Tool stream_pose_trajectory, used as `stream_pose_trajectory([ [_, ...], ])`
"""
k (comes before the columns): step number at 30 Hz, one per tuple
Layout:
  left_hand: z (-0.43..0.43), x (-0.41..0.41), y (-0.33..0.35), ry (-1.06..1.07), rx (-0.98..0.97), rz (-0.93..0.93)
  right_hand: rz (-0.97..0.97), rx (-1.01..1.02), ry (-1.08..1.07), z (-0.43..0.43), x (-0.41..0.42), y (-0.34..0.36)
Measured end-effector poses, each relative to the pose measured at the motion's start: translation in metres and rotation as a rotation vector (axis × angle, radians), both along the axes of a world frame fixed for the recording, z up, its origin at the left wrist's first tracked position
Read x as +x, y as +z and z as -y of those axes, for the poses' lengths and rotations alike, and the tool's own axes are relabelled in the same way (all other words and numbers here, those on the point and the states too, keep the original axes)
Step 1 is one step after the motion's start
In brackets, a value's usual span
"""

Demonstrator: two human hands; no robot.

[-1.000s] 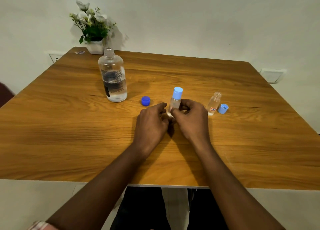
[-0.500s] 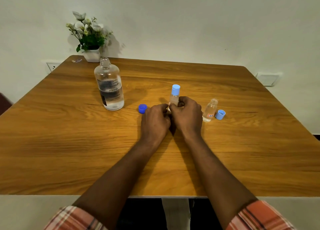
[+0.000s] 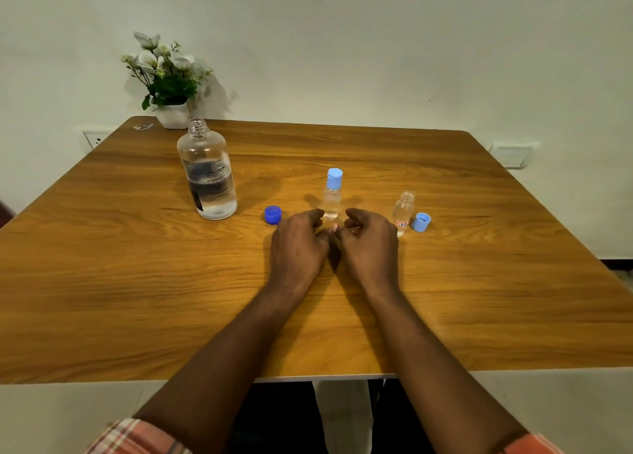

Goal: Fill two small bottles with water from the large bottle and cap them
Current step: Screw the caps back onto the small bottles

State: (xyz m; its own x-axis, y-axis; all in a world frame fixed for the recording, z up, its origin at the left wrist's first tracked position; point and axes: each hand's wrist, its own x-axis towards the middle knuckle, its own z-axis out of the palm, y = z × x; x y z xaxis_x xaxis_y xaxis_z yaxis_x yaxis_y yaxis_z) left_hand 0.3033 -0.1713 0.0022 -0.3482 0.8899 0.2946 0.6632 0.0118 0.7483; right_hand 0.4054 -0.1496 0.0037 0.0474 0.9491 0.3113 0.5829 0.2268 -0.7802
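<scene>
Bottles stand upright on the wooden table (image 3: 479, 282): the large bottle (image 3: 207, 176) open at far left with its dark blue cap (image 3: 273, 214) lying nearby, one small bottle (image 3: 332, 195) capped in light blue at centre, the other small bottle (image 3: 403, 212) uncapped at right with its light blue cap (image 3: 421, 222) just beside it. Both the left hand (image 3: 298, 244) and right hand (image 3: 370, 243) rest near the capped one, fingers loosely curled and gripping nothing. The uncapped bottle seems next; steady it low while seating the cap squarely, since it would tip easily.

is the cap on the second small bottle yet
No, the uncapped small bottle stands open, its light blue cap lying beside it on the table.
</scene>
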Motion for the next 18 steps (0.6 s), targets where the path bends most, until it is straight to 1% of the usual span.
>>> stream_pose_trajectory([
  [4, 0.007, 0.012, -0.001, -0.023, 0.022, -0.010, -0.070, -0.017, 0.027, 0.013, 0.017, -0.002],
  [7, 0.008, 0.025, -0.002, -0.045, 0.016, -0.008, -0.114, -0.005, -0.006, 0.018, 0.034, -0.002],
  [14, 0.000, 0.050, -0.003, -0.103, 0.002, 0.003, -0.129, 0.009, -0.188, 0.008, 0.083, 0.000],
  [18, -0.009, 0.064, -0.003, -0.133, -0.007, 0.052, -0.128, 0.005, -0.292, -0.008, 0.107, 0.000],
])
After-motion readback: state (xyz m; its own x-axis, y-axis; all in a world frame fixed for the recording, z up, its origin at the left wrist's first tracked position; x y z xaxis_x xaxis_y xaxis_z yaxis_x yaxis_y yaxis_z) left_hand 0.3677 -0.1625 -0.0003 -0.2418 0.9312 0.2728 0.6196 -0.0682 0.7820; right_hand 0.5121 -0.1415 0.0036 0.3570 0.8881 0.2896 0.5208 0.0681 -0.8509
